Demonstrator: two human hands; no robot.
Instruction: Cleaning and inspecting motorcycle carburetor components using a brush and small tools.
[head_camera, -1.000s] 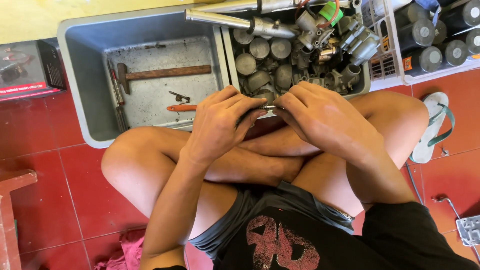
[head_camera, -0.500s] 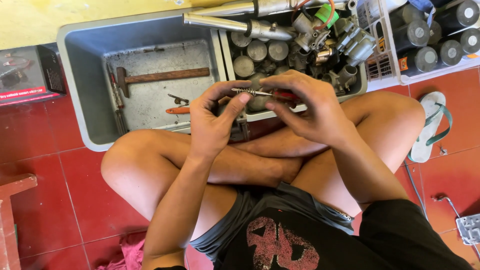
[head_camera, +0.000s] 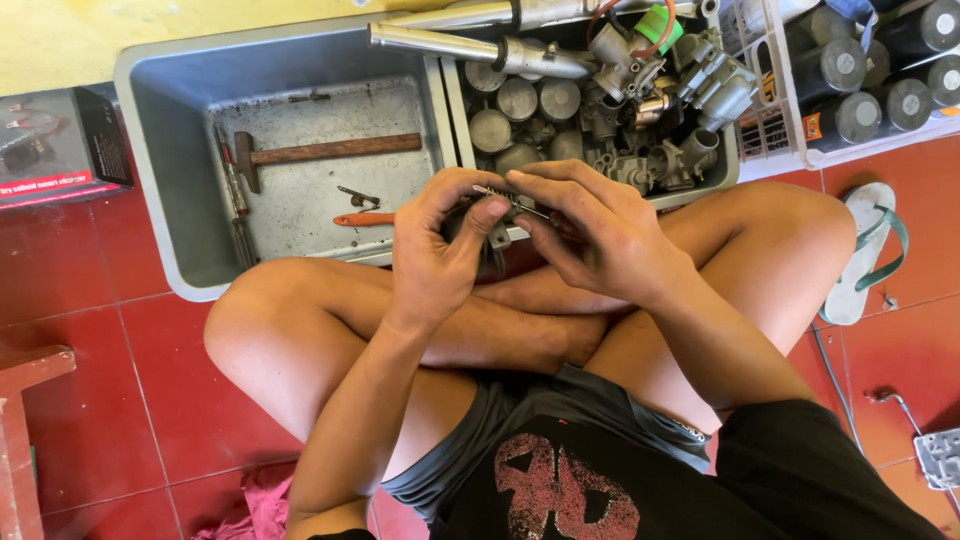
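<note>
**Both hands pinching a small metal part over the lap, tool tub in front**

Person sits cross-legged on a red tile floor, seen from above. Left hand and right hand meet just above the crossed legs, at the near rim of a grey tub.

Small metal part: thin, rod-like, silver, held between the two hands, lying roughly level. Left thumb and forefinger are pinched on its left end; the other left fingers are curled in. Right fingers are bent and closed around its right end, with something dark beneath them that can't be made out. Both hands grasping, neither released.

The tub has two compartments. Left compartment: hammer with a wooden handle lying flat, head to the left; orange-handled tool near the front wall; a few thin metal tools along the left side. Right compartment: packed with round metal cylinders, carburetor-like parts with a green cap and red wire on top, and a long silver tube lying across the back.

Right of the tub: white basket holding dark cylinders with grey ends. A sandal lies on the floor just beside the person's right knee. A dark box sits left of the tub. Pink cloth on the floor near the left thigh.
</note>
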